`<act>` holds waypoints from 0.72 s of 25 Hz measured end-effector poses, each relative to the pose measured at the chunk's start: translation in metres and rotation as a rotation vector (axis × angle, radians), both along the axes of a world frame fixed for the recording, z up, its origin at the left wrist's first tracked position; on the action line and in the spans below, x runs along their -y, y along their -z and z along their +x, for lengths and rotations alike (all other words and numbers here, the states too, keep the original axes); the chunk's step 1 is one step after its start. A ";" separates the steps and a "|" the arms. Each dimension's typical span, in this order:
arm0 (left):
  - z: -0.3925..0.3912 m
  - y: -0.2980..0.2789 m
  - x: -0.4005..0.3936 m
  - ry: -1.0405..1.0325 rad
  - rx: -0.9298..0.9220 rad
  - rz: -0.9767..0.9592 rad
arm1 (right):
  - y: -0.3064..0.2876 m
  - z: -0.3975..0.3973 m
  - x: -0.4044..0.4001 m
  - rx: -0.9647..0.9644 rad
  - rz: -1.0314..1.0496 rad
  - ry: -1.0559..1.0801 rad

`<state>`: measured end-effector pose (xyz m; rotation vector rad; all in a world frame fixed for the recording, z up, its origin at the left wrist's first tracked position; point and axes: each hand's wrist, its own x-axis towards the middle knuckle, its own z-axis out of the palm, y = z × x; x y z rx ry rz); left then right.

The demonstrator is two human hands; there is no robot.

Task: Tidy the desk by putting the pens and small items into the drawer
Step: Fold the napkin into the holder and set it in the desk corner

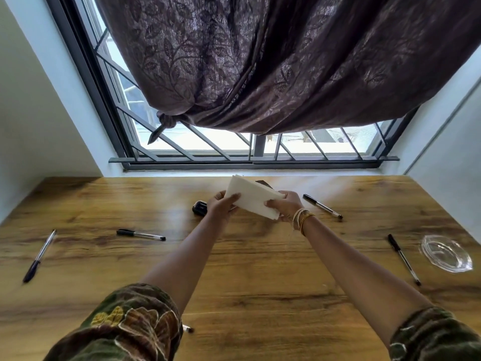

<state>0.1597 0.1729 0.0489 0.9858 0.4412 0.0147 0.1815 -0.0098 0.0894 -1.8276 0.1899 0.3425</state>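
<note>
Both hands hold a white stack of folded paper (253, 198) above the far middle of the wooden desk (260, 295). My left hand (221, 205) grips its left edge and my right hand (285, 205) grips its right edge. A small black object (200, 207) sits on the desk just left of my left hand. Several black-capped pens lie scattered: one at far left (39, 256), one left of centre (140, 234), one right of my right hand (322, 206), one at right (404, 259). A pen tip (188, 329) shows beside my left sleeve. No drawer is in view.
A clear glass dish (446, 252) stands near the desk's right edge. A dark item (264, 183) peeks out behind the paper. Behind the desk is a barred window (234, 149) with a knotted purple curtain (260, 74). White walls flank the desk on both sides.
</note>
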 end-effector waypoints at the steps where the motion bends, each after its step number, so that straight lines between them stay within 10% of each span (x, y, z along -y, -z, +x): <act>1: 0.006 -0.005 -0.003 0.018 0.021 0.083 | -0.002 0.005 0.001 0.079 -0.075 -0.002; 6: 0.043 -0.025 -0.010 0.077 0.143 0.487 | -0.015 0.035 0.005 0.305 -0.284 0.088; 18: 0.089 -0.015 -0.014 0.137 0.159 0.745 | -0.012 0.054 0.005 0.437 -0.427 0.066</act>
